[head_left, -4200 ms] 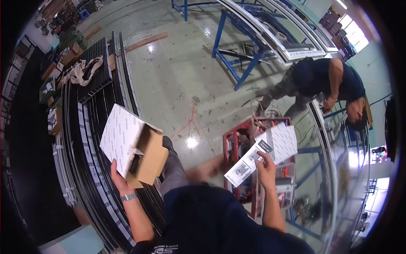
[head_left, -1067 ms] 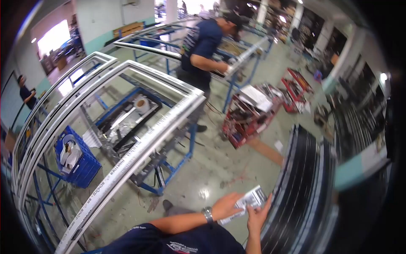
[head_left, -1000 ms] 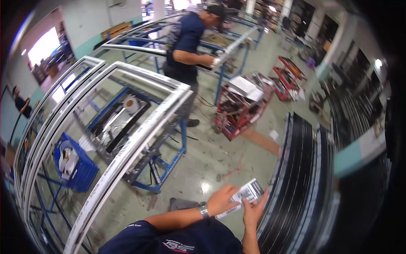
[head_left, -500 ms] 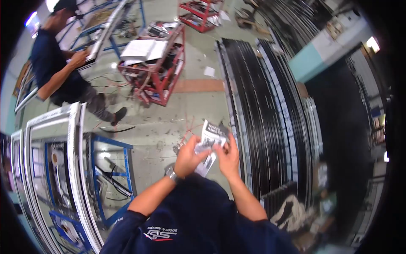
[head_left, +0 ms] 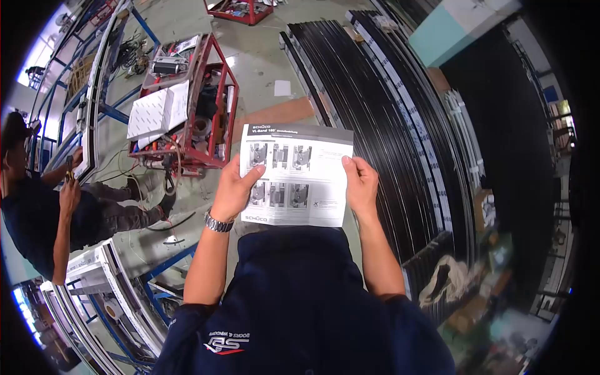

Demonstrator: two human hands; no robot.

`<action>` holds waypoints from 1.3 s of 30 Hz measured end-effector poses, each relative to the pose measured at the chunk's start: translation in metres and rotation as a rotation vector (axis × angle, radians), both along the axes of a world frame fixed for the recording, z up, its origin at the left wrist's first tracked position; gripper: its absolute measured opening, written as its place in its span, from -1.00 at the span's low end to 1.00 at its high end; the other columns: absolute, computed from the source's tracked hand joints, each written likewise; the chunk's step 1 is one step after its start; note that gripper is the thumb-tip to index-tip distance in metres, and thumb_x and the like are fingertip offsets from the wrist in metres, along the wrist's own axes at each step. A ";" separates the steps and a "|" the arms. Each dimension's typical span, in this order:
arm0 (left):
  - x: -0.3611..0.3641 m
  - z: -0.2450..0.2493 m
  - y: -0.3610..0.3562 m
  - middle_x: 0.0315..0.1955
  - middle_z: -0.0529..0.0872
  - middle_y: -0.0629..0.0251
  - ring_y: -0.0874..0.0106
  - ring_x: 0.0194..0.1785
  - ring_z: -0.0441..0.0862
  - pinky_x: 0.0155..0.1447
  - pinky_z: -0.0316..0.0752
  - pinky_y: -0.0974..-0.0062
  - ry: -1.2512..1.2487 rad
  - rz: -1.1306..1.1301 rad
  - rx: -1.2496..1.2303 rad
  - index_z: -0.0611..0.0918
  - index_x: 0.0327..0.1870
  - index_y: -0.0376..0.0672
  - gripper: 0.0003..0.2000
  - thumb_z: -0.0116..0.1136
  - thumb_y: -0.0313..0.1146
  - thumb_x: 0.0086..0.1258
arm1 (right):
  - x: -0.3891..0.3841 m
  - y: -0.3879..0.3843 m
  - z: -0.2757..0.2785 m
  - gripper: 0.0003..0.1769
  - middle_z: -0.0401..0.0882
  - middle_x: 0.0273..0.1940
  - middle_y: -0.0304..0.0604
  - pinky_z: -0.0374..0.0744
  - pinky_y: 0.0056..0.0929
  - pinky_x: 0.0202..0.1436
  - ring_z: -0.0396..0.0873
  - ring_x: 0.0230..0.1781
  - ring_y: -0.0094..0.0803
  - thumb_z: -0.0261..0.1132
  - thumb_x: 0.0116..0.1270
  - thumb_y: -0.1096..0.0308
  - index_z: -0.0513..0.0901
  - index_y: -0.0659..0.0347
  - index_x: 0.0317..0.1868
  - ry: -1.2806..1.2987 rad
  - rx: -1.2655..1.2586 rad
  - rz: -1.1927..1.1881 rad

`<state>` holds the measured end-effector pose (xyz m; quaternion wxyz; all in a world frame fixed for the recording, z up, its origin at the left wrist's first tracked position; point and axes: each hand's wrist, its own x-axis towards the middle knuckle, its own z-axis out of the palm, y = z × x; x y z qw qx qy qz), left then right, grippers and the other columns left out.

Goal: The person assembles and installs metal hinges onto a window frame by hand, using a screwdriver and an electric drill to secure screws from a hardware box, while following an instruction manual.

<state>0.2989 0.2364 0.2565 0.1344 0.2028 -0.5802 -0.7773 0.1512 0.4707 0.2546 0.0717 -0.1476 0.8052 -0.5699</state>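
Observation:
I hold an unfolded instruction sheet (head_left: 299, 175) flat in front of my chest. It has a dark header strip and two rows of small diagrams. My left hand (head_left: 232, 190), with a metal watch at the wrist, grips the sheet's left edge, thumb on the printed side. My right hand (head_left: 360, 182) grips the right edge the same way.
A red tool cart (head_left: 187, 106) with a white box (head_left: 157, 111) on top stands on the floor to the left. A long stack of black profiles (head_left: 387, 106) runs along the right. A co-worker (head_left: 56, 212) works at a window frame at far left.
Earlier I held a cardboard box and the folded leaflet. The box is gone from my left hand, I have turned round, and the leaflet has been unfolded and spread between both hands.

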 end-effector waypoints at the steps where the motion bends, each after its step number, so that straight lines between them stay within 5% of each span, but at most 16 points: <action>1: -0.005 0.000 -0.008 0.04 0.73 0.23 0.55 0.05 0.64 0.17 0.53 0.50 -0.014 -0.013 0.000 0.56 0.18 -0.39 -0.69 0.20 -0.47 0.50 | -0.010 -0.007 -0.004 -0.62 0.52 -0.53 -0.31 0.36 -0.52 -0.38 0.37 -0.46 -0.65 0.27 0.51 0.18 0.67 0.42 -0.24 -0.014 -0.024 0.017; 8: -0.119 0.017 -0.077 0.01 0.75 0.26 0.59 0.00 0.65 0.12 0.54 0.55 -0.059 0.061 -0.014 0.61 0.16 -0.42 -0.73 0.15 -0.45 0.55 | -0.179 -0.101 -0.032 -0.68 0.55 -0.44 -0.39 0.36 -0.56 -0.33 0.38 -0.40 -0.68 0.30 0.51 0.23 0.70 0.40 -0.22 -0.255 -0.302 0.204; 15: -0.196 0.020 -0.123 -0.03 0.77 0.26 0.61 -0.03 0.66 0.09 0.54 0.56 -0.061 0.293 0.128 0.64 0.13 -0.41 -0.73 0.14 -0.40 0.56 | -0.298 -0.188 -0.028 -0.72 0.53 -0.40 -0.44 0.31 -0.67 -0.25 0.36 -0.35 -0.71 0.30 0.51 0.25 0.71 0.34 -0.23 -0.405 -0.323 0.447; 19: -0.227 0.012 -0.152 -0.20 0.81 0.29 0.67 -0.21 0.66 -0.11 0.57 0.56 -0.086 0.460 0.105 0.68 0.05 -0.39 -0.74 0.17 -0.37 0.55 | -0.334 -0.244 -0.018 -0.63 0.62 -0.10 -0.25 0.47 -0.61 -0.04 0.49 -0.20 -0.65 0.42 0.39 0.39 0.59 0.32 0.13 -0.229 -0.229 0.430; 20: -0.235 0.009 -0.162 -0.27 0.81 0.26 0.61 -0.27 0.67 -0.17 0.56 0.50 -0.188 0.468 -0.056 0.70 0.01 -0.36 -0.76 0.18 -0.35 0.53 | -0.345 -0.260 -0.011 -0.37 0.55 0.15 -0.04 0.52 -0.44 0.18 0.54 0.04 -0.44 0.50 0.29 0.37 0.48 0.28 0.32 -0.049 -0.093 0.441; 23: -0.263 0.008 -0.190 -0.45 0.76 0.15 0.39 -0.43 0.69 -0.30 0.53 0.31 -0.446 0.440 -0.561 0.71 -0.14 -0.26 -0.80 0.21 -0.29 0.47 | -0.364 -0.319 0.042 -0.26 0.49 0.26 -0.01 0.45 -0.20 0.36 0.50 0.25 -0.15 0.55 0.15 0.39 0.48 0.18 0.36 0.613 0.055 0.677; 25: -0.299 0.025 -0.211 -0.52 0.70 0.06 0.14 -0.47 0.67 -0.33 0.49 0.16 -0.532 0.367 -0.948 0.70 -0.24 -0.21 -0.81 0.23 -0.26 0.42 | -0.384 -0.369 0.051 -0.17 0.43 0.34 -0.07 0.33 -0.02 0.47 0.36 0.39 0.04 0.57 0.05 0.34 0.48 0.08 0.39 0.775 -0.071 1.018; 26: -0.318 0.013 -0.223 -0.50 0.66 0.01 -0.07 -0.38 0.61 -0.31 0.47 0.04 -0.393 0.365 -1.030 0.65 -0.33 -0.16 -0.83 0.24 -0.25 0.37 | -0.385 -0.392 0.067 -0.31 0.53 0.28 -0.14 0.30 0.05 0.48 0.45 0.34 -0.06 0.51 0.10 0.30 0.56 0.03 0.31 0.903 0.069 1.099; 29: -0.373 0.014 -0.273 -0.52 0.65 0.05 -0.02 -0.37 0.63 -0.32 0.47 0.05 -0.435 0.227 -1.179 0.64 -0.33 -0.09 -0.85 0.29 -0.24 0.32 | -0.431 -0.456 0.057 -0.53 0.70 0.05 -0.13 0.47 -0.05 0.32 0.61 0.14 -0.09 0.42 0.20 0.31 0.67 0.10 0.15 0.761 0.575 1.436; 31: -0.401 0.009 -0.317 -0.49 0.68 0.05 -0.01 -0.36 0.64 -0.30 0.49 0.06 -0.342 0.266 -1.080 0.66 -0.27 -0.07 -0.86 0.31 -0.24 0.30 | -0.465 -0.491 0.072 -0.74 0.76 -0.21 -0.09 0.61 -0.19 0.05 0.69 -0.13 -0.05 0.36 0.27 0.38 0.74 0.20 -0.03 0.566 0.446 1.385; 33: -0.417 0.008 -0.366 -0.45 0.71 0.05 0.05 -0.37 0.66 -0.24 0.54 0.15 -0.387 0.238 -1.043 0.71 -0.12 -0.09 -0.79 0.29 -0.20 0.33 | -0.506 -0.523 0.078 -0.81 0.73 -0.23 0.04 0.62 -0.24 -0.09 0.70 -0.18 0.02 0.33 0.31 0.34 0.75 0.20 -0.12 0.474 0.344 1.272; 37: -0.438 0.011 -0.446 -0.49 0.72 0.20 0.36 -0.43 0.67 -0.25 0.55 0.39 -0.311 0.495 -0.573 0.66 0.04 -0.18 -0.66 0.38 -0.25 0.31 | -0.558 -0.590 0.090 -0.79 0.74 -0.31 0.00 0.57 -0.45 -0.15 0.67 -0.33 -0.39 0.37 0.33 0.40 0.73 0.31 -0.07 0.201 0.478 1.059; 39: -0.451 -0.012 -0.471 -0.41 0.72 0.34 0.59 -0.39 0.58 -0.22 0.52 0.53 -0.089 0.702 -0.124 0.53 0.25 -0.26 -0.45 0.45 -0.28 0.28 | -0.580 -0.620 0.059 -0.79 0.72 -0.33 -0.17 0.54 -0.50 -0.15 0.59 -0.30 -0.53 0.37 0.36 0.40 0.72 0.39 -0.11 0.077 0.293 0.916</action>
